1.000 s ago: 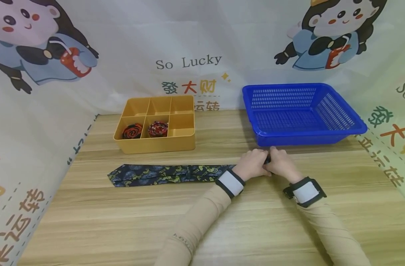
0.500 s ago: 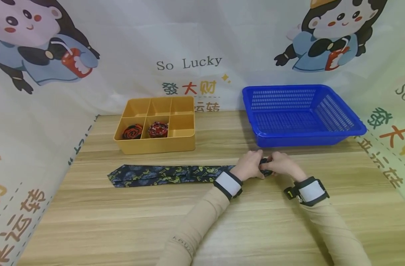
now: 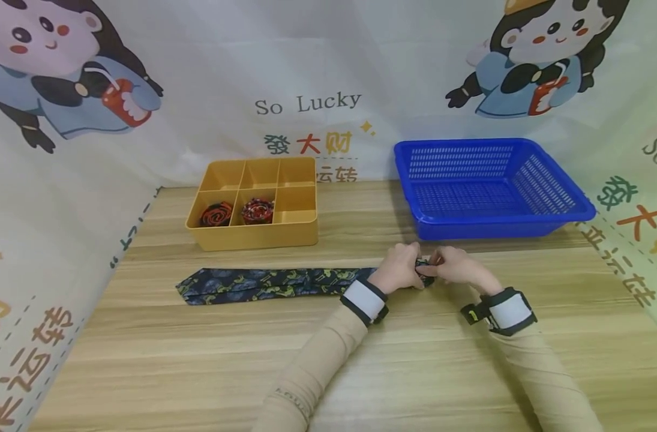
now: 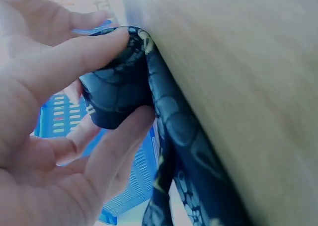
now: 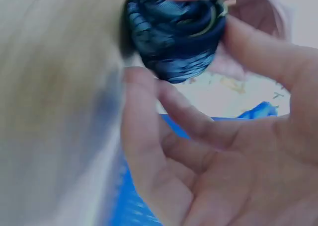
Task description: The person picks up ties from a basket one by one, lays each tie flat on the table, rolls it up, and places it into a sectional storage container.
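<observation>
A dark blue necktie (image 3: 263, 283) with a yellow-green pattern lies flat along the table, its pointed wide end at the left. Its right end is wound into a roll (image 5: 176, 47), standing on edge. My left hand (image 3: 397, 268) pinches this roll between thumb and fingers, as the left wrist view shows, with the flat tie (image 4: 181, 121) running off beside it. From the right, my right hand (image 3: 460, 267) holds the coil too, thumb on one side and curled fingers at the other. In the head view the hands partly cover the roll.
Behind the tie stands a yellow box (image 3: 252, 235) with compartments. Two front compartments hold a red-and-black rolled tie (image 3: 216, 214) and a red patterned roll (image 3: 258, 211). A blue basket (image 3: 501, 227) sits just beyond my hands at the back right.
Both hands have shifted slightly left along the tie with the roll. My right fingers have changed their hold, and more of the roll shows between the hands. The wide end stays put.
</observation>
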A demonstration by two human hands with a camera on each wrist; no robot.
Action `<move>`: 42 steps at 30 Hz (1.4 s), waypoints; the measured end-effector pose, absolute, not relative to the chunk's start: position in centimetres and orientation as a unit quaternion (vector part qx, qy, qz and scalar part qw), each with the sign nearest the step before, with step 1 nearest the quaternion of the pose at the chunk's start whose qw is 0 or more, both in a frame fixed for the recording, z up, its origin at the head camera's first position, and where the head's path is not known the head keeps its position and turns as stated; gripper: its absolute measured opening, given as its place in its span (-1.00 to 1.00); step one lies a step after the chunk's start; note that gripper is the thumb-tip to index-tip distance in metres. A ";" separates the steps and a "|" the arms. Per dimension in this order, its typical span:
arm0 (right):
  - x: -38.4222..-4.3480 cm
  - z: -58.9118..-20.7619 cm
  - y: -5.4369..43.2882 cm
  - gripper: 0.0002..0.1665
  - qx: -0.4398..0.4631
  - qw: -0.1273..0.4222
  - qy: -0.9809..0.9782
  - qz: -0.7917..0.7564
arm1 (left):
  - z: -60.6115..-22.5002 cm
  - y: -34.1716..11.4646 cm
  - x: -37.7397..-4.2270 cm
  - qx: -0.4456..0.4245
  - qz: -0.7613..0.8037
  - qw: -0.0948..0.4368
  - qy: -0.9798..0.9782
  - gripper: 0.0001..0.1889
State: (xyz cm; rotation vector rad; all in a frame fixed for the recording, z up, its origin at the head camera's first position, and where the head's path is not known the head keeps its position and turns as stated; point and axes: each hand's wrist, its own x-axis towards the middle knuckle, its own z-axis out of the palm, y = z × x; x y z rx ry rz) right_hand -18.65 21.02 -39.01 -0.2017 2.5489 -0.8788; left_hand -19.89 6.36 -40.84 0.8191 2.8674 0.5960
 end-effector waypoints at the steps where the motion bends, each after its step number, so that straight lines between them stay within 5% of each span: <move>1: -18.7 -39.1 21.1 -0.60 -0.067 0.228 0.912 -0.333 | -40.8 6.3 -19.9 0.265 0.203 0.059 0.941 -0.49; 5: -18.9 -39.5 20.8 -0.60 -0.062 0.237 0.903 -0.353 | -40.9 5.9 -20.0 0.270 0.210 0.076 0.937 -0.47; 15: -18.7 -40.2 19.3 -0.62 -0.056 0.155 0.947 -0.274 | -40.8 5.6 -20.2 0.324 0.177 0.039 0.928 -0.44; 24: -18.5 -39.3 20.1 -0.54 -0.076 0.209 0.916 -0.335 | -41.3 5.2 -20.6 0.309 0.210 0.082 0.924 -0.42; 30: -18.9 -39.7 19.9 -0.48 -0.063 0.211 0.912 -0.347 | -40.7 3.1 -21.6 0.280 0.303 0.160 0.897 -0.46; 35: -19.1 -40.0 20.0 -0.46 -0.049 0.205 0.912 -0.351 | -43.7 0.3 -25.1 0.242 0.244 0.155 0.926 -0.77; 40: -19.2 -39.9 20.1 -0.47 -0.052 0.207 0.911 -0.354 | -47.4 -0.9 -27.2 0.215 0.142 0.176 0.950 -0.64; 42: -19.2 -39.9 20.2 -0.48 -0.053 0.207 0.910 -0.354 | -45.2 -1.1 -25.7 0.182 0.135 0.196 0.954 -0.60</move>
